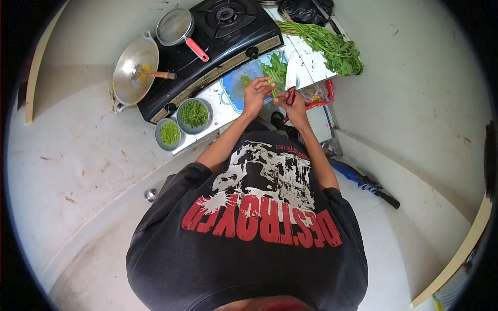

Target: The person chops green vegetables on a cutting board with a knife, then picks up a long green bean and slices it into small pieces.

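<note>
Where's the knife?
Head view, upper half, right of centre: the knife is in the right hand, its blade between the blue board and the bunch of leafy greens.

Using the blue board [254, 71] as reference; its near right part is covered by the hands. Left hand [255, 97], over the board's near edge: palm hidden, fingers mask part of the green stems [273, 89]. Right hand [295, 108], just right of the board: covers the middle of the knife handle [291, 95]. Stove [223, 37], beyond the board: top cropped by the frame. Black bag [305, 10], beyond and right of the board: cropped too, contents unseen. Red-rimmed container [331, 92], right of the board: bits inside too small to identify. Dark item [490, 160], far right of the board: cut off, can't tell what.
</note>
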`<state>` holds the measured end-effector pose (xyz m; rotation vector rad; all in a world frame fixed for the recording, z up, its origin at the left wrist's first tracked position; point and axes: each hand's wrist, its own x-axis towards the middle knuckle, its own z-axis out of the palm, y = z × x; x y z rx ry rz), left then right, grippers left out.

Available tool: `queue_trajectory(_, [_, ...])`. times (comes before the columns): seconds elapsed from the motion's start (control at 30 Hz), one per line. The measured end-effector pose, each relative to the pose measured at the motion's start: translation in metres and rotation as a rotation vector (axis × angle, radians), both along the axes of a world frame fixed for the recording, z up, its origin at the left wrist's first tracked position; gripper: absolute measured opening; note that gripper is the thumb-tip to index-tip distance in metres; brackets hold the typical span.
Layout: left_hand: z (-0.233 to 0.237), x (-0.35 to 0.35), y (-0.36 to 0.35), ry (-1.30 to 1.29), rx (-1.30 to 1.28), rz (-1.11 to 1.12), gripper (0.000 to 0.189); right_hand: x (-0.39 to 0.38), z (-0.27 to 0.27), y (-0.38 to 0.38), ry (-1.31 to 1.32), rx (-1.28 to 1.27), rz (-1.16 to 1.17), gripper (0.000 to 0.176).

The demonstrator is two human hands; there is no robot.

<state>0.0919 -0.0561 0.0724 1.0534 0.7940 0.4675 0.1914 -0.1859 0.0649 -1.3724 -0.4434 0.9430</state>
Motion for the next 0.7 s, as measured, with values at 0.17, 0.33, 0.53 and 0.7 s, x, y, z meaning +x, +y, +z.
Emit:
queue_trajectory(0.17, [-0.014, -0.029, -0.018, -0.035, -0.115, 0.080, 0.031, -0.014, -0.014, -0.001, -0.039, -0.100, 0.132, 0.029])
queue_trajectory(0.33, [-0.021, -0.060, -0.033, 0.013, -0.198, 0.153, 0.034, -0.029, -0.025, -0.004, 0.108, -0.071, 0.215, 0.033])
queue_trajectory(0.53, [-0.028, -0.082, -0.031, 0.164, -0.175, 0.460, 0.021, -0.048, -0.033, 0.004, -0.006, -0.244, 0.298, 0.028])
queue_trajectory(0.7, [-0.067, -0.106, 0.006, 0.470, 0.362, 0.302, 0.022, -0.040, -0.039, 0.007, -0.072, -0.346, 0.355, 0.041])
